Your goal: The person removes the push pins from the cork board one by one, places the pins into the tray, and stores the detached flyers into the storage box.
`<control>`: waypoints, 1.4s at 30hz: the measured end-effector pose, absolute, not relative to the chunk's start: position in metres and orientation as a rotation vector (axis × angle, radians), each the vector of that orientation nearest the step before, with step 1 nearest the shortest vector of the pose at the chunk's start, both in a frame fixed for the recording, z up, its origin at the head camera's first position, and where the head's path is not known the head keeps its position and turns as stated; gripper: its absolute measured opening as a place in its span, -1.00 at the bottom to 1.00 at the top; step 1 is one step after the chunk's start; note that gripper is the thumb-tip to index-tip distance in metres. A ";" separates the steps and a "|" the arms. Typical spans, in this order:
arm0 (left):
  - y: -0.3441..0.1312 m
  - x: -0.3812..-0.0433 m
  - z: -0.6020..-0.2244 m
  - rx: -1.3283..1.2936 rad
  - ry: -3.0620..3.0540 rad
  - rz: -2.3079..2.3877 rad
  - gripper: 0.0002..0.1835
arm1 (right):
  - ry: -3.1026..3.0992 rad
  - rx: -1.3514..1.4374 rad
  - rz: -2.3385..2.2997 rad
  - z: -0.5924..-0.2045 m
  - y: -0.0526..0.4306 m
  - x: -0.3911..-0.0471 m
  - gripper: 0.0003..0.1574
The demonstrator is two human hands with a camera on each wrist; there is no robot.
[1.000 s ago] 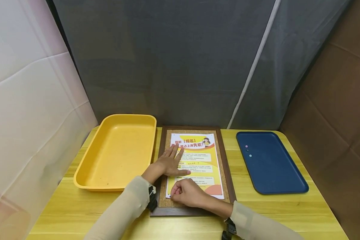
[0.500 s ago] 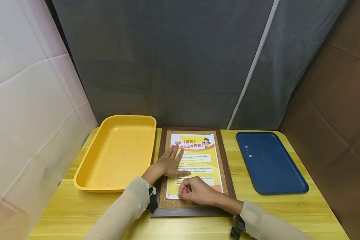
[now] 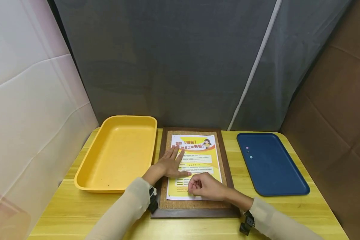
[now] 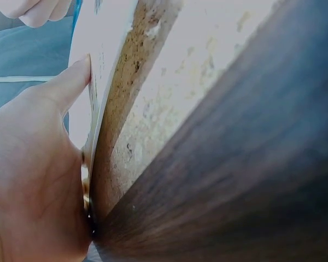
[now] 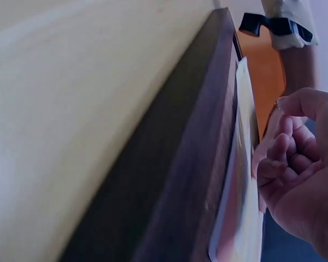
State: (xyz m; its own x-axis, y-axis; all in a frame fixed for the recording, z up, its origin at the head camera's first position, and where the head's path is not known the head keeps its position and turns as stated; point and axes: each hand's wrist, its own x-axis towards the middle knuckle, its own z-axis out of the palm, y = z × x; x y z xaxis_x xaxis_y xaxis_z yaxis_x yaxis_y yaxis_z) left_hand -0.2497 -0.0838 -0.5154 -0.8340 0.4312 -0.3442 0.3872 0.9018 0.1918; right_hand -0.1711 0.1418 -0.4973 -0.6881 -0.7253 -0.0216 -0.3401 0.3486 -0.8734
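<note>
A yellow-and-white printed poster [image 3: 195, 160] lies on a cork board [image 3: 204, 204] with a dark wooden frame [image 3: 195, 213]. My left hand [image 3: 171, 166] rests flat on the poster's left half with its fingers spread; its thumb [image 4: 71, 82] lies on the paper in the left wrist view. Over the poster's lower part, my right hand [image 3: 208, 186] has its fingers curled, with thumb and forefinger together. A tiny pin [image 5: 277, 103] shows at those fingertips in the right wrist view, mostly hidden by them.
A deep yellow tray [image 3: 116, 186] stands left of the board. To the right lies a flat dark blue tray [image 3: 279, 170], holding a pink pin [image 3: 247, 147], a white pin [image 3: 251, 157] and a dark one. A grey curtain [image 3: 167, 66] hangs behind the wooden table [image 3: 273, 216].
My right hand has moved right and slightly up from the poster's lower left corner, uncovering that corner. My left hand has stayed in place.
</note>
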 end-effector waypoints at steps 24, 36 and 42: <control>-0.084 -0.241 -0.500 0.604 2.666 0.204 0.29 | 2.367 -1.102 -1.251 -0.481 0.192 -0.203 -0.84; -0.086 -0.249 -0.511 0.612 2.651 0.165 0.30 | 2.446 -1.093 -1.223 -0.479 0.220 -0.215 -0.88; -0.086 -0.250 -0.513 0.610 2.646 0.184 0.31 | 2.462 -1.102 -1.215 -0.474 0.231 -0.221 -0.90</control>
